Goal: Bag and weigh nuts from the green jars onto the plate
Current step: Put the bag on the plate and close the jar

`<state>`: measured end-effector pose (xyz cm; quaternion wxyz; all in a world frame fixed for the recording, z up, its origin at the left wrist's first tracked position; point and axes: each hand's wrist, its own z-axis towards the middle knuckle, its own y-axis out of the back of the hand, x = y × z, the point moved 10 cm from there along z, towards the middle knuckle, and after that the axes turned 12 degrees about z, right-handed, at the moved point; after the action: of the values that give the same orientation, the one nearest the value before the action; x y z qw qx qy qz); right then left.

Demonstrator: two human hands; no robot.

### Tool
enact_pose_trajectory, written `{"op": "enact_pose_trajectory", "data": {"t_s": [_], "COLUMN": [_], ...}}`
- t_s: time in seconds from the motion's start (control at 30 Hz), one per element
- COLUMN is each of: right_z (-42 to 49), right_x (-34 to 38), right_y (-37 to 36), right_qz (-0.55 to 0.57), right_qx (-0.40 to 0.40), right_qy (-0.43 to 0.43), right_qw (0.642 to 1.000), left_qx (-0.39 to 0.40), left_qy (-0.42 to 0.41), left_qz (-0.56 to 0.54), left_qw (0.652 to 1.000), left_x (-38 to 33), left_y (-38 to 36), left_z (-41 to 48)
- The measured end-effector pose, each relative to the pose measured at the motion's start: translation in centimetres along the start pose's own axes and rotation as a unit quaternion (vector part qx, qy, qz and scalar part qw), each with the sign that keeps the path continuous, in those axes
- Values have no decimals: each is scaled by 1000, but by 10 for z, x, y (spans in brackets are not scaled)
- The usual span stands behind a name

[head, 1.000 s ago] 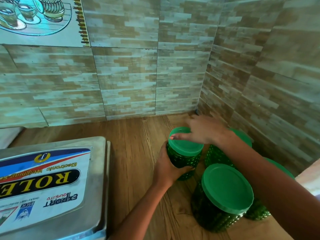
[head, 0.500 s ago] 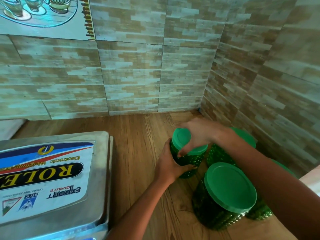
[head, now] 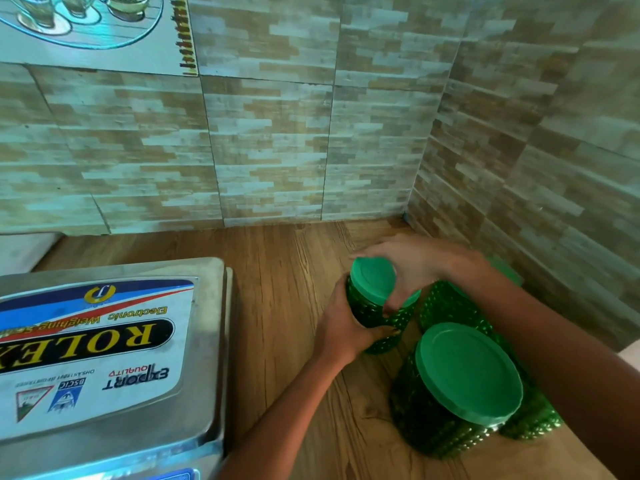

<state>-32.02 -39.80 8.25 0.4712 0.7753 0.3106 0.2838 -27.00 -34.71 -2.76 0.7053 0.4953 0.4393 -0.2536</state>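
The small green jar (head: 372,315) is standing on the wooden counter (head: 284,271), near the corner where the two tiled walls (head: 270,150) are meeting. Its green lid (head: 372,278) is sitting at a tilt, the flat face turned toward the left; whether it is fully clear of the rim cannot be told.

The left hand (head: 346,332) is grasping the studded body of the jar from the near side, thumb and fingers wrapping round it. The right hand (head: 419,261) is coming over from the right and gripping the lid, its fingers curling down over the lid's right edge.

Three more green jars are standing just to the right of the held one. A large jar (head: 436,424) with a broad lid (head: 467,370) is sitting nearest the camera. A second jar (head: 446,306) is standing behind it, partly hidden by the right forearm. A third jar (head: 535,419) is showing at the far right, under the same arm. All three are closed as far as their lids are showing.

A metal weighing scale (head: 207,341) is occupying the left of the counter, apart from the jars, and is bearing a printed label (head: 104,341) that is reading upside down from this side. A decorative tile (head: 86,29) showing glassware is sitting high on the back wall.
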Motion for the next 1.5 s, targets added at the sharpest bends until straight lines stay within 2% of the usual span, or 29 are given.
{"op": "enact_pose_trajectory", "data": {"t_s": [0.07, 0.17, 0.23, 0.3, 0.37, 0.47, 0.5, 0.53, 0.6, 0.7, 0.77, 0.87, 0.93, 1.0, 1.1, 1.13, 1.27, 1.33, 1.4, 1.5], "right_z": [-2, -10, -8, -6, -2, -3, -5, -5, -5, -13, -14, -12, -15, -15, -8, -8, -21, -27, -22, -9], "right_x": [-3, -11, -14, -22, -32, -21, -13, -9, -13, -16, -16, -26, -34, -38, -16, -11, -30, -37, -34, -7], "right_y": [6, 6, 5, 6, 7, -3, -6, -4, 1, 2, 1, 8, 18, 24, 2, -3, 21, 30, 25, -1], "right_qz": [-12, 1, 0, 22, 58, 92, 91, 73, 37, 27, 5, -38, -76, -86, 33, 50, 9, -24, 0, 31], "right_qx": [-83, -191, -210, -175, -107, 30, 44, 30, -58, -196, -226, -181, -157, -159, -96, -83, -163, -157, -122, -26], "right_qy": [-3, -95, -158, -201, -187, -69, -26, 1, -1, -70, -125, -205, -215, -171, -39, -25, -125, -156, -117, -8], "right_qw": [996, 977, 965, 963, 975, 993, 995, 997, 998, 978, 966, 961, 961, 969, 994, 995, 979, 975, 986, 999], "left_qx": [-9, -15, -10, -1, 2, -2, -3, -5, -14, -33, -33, -24, -19, -17, -20, -20, -16, -19, -19, -21], "left_qy": [-2, -7, -13, -18, -17, -14, -14, -14, -12, -12, -19, -19, -16, -20, -19, -18, -13, -15, -21, -17], "left_qz": [3, 9, 13, 11, 12, 18, 19, 20, 24, 41, 49, 43, 36, 31, 39, 44, 37, 35, 34, 35], "left_qw": [1000, 1000, 1000, 1000, 1000, 1000, 1000, 1000, 1000, 999, 998, 999, 999, 999, 999, 999, 999, 999, 999, 999], "left_x": [-1, -2, -4, -5, -4, -5, -5, -5, -4, -4, -7, -6, -7, -9, -7, -6, -6, -6, -7, -5], "left_y": [0, 1, 2, 2, 2, 4, 4, 4, 3, 4, 4, 3, 4, 5, 4, 4, 3, 3, 3, 3], "left_z": [-1, -2, -3, -2, -2, -2, -2, -1, -1, -4, -4, -3, -4, -3, -4, -3, -2, -2, -2, -2]}}
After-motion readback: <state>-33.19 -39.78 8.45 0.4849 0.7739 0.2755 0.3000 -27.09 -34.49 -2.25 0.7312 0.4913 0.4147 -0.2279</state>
